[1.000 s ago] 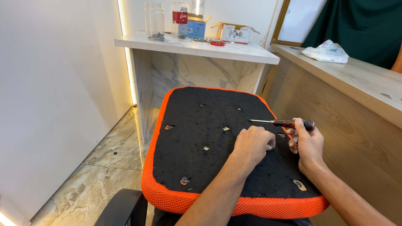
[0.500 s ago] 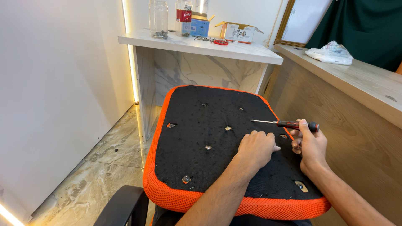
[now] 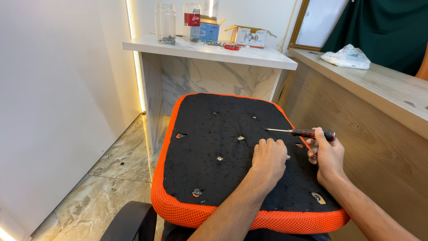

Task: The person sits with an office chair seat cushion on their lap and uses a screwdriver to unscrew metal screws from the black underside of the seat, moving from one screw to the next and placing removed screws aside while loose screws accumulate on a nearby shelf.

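An upturned chair seat (image 3: pixel 209 134) lies in front of me, black fabric underneath with an orange mesh rim and several small screw holes. My left hand (image 3: pixel 268 159) rests knuckles-up on the black fabric near the seat's middle right, fingers curled; whether it pinches anything is hidden. My right hand (image 3: pixel 328 154) holds a screwdriver (image 3: pixel 299 132) with a red and black handle, its thin shaft lying level and pointing left above the fabric.
A white marble-look counter (image 3: pixel 249 56) stands behind the seat with two glass jars (image 3: pixel 166 23), small cardboard boxes and loose hardware. A wooden counter (image 3: pixel 383 89) runs along the right, a plastic bag (image 3: pixel 347 57) on it. A black chair armrest (image 3: pixel 129 218) sits below left.
Both hands stay almost where they were on the seat; the camera view has shifted slightly, and the screwdriver remains level in my right hand.
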